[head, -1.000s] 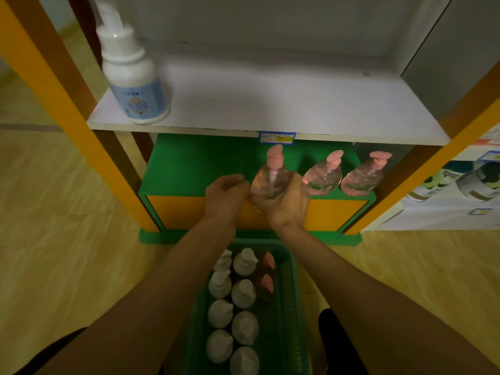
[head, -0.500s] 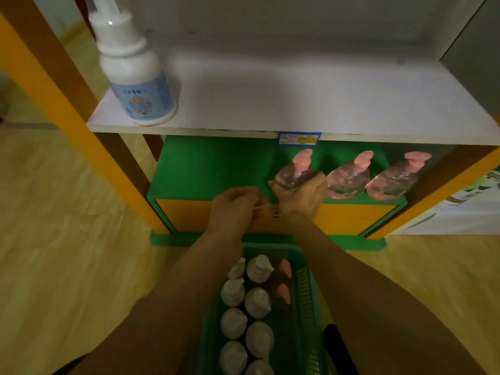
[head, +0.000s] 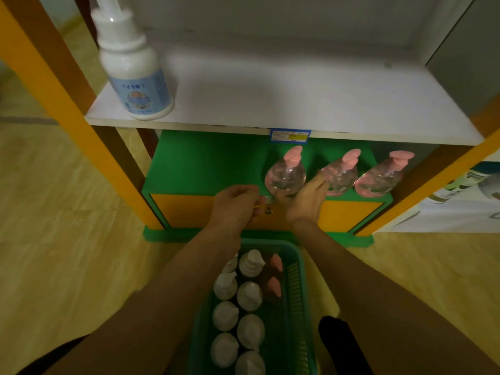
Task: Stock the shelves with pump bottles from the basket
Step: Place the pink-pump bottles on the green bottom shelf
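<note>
The right hand [head: 304, 197] has just let go of the leftmost pink bottle [head: 285, 175]: a second ago its fingers wrapped the bottle's belly, and now they lie nearly straight, with a loose, wide grip, resting at the bottle's 4 o'clock side and holding nothing. The bottle stands upright on the green shelf [head: 205, 169], first in a row of three, so that placement looks done and the next bottle must come from the basket [head: 296, 277]. The left hand [head: 235, 205], at the bottle's 8 o'clock, stays curled in a narrow grip around something small and thin; what it is I cannot tell. The pink bottles are clear, rounded, teardrop-shaped plastic with matte pink pump heads. The basket, at 6 o'clock near the person's knees, is green slotted plastic, packed with white pump bottles [head: 250, 296] and two pink pump tops [head: 274, 274]. Above, a smooth white shelf [head: 284, 98] carries one tall, opaque white bottle [head: 132, 69] with a pale blue label at its 10 o'clock corner.
</note>
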